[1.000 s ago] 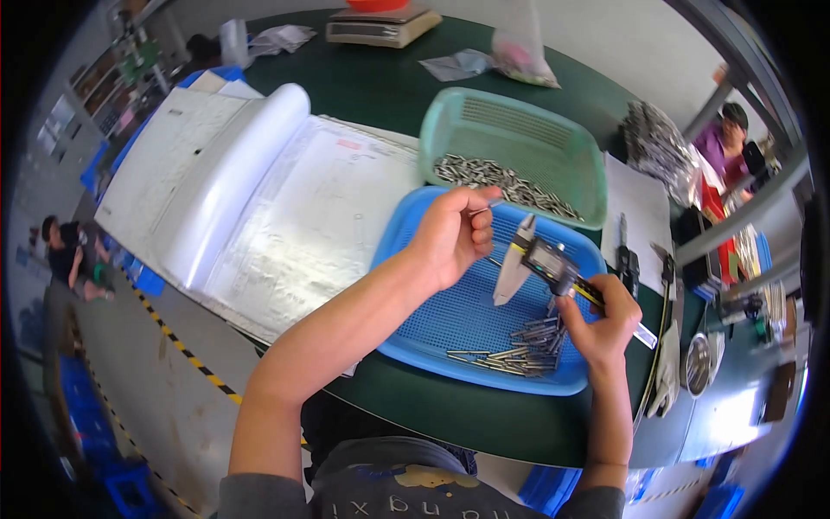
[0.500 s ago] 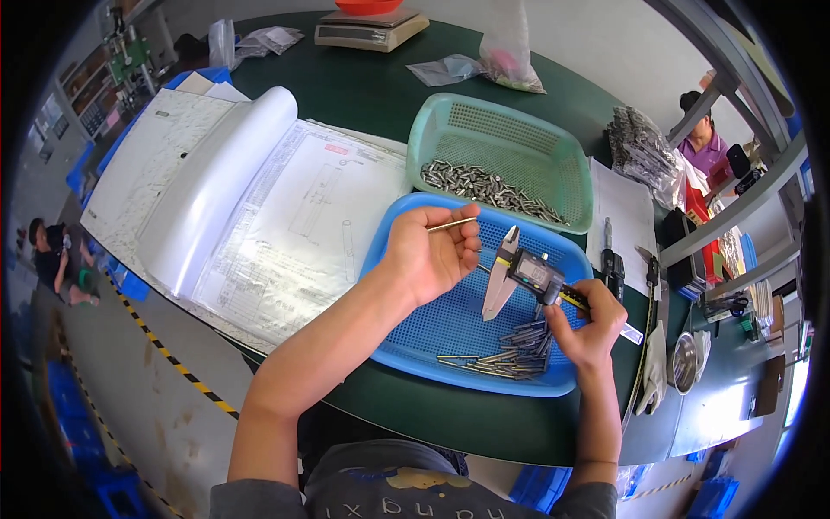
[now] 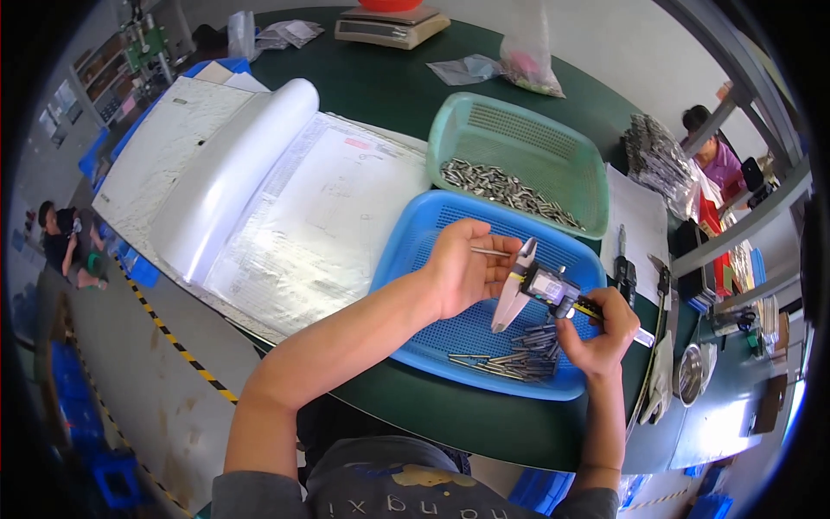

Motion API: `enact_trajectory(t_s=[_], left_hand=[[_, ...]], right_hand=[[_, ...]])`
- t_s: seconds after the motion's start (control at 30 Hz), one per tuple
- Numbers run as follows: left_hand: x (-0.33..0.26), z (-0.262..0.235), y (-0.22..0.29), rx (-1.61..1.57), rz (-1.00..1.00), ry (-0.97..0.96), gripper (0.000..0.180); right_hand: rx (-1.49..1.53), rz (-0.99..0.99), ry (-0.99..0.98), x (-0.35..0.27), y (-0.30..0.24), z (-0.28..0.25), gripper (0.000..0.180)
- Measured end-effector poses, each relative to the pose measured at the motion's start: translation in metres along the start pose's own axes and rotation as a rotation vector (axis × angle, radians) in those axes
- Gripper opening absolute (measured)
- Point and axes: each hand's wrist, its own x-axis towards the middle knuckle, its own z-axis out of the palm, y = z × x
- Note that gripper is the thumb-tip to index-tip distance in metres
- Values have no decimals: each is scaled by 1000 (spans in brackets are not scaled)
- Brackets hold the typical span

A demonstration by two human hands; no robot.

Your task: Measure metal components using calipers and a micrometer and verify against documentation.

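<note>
My left hand [image 3: 469, 270], palm turned up, pinches a thin metal pin [image 3: 490, 252]. The pin's right end is near the upper jaws of a digital caliper [image 3: 548, 286]; I cannot tell whether they touch. Wrapped round the caliper's beam is my right hand [image 3: 605, 333], its thumb below the display. Both hands are above a blue mesh basket [image 3: 437, 339]. Inside that basket, slim metal pins [image 3: 529, 353] lie in a loose pile at the lower right. Beyond stands a green basket [image 3: 519, 130] with a heap of short metal pins [image 3: 510, 189].
An open binder with drawings [image 3: 346, 199] lies left of the baskets. At the right are a micrometer [image 3: 624, 268], white gloves [image 3: 660, 381] and a metal bowl [image 3: 689, 374]. A scale [image 3: 391, 28] and plastic bags [image 3: 529, 60] sit at the back. Two people are farther off.
My left hand has brought the pin rightward and slightly down, closer to the caliper's jaws. The whole view has shifted a little, and the right hand still grips the caliper.
</note>
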Motion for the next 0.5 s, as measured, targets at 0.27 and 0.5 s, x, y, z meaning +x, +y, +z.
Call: enact_trajectory(t_s=[0.27, 0.5], left_hand=[[20, 15, -19, 287, -138, -374, 81], [22, 26, -30, 375, -134, -361, 77]], right_hand=[[-206, -297, 91, -3, -7, 1, 26], [-174, -261, 103, 1, -3, 6, 18]])
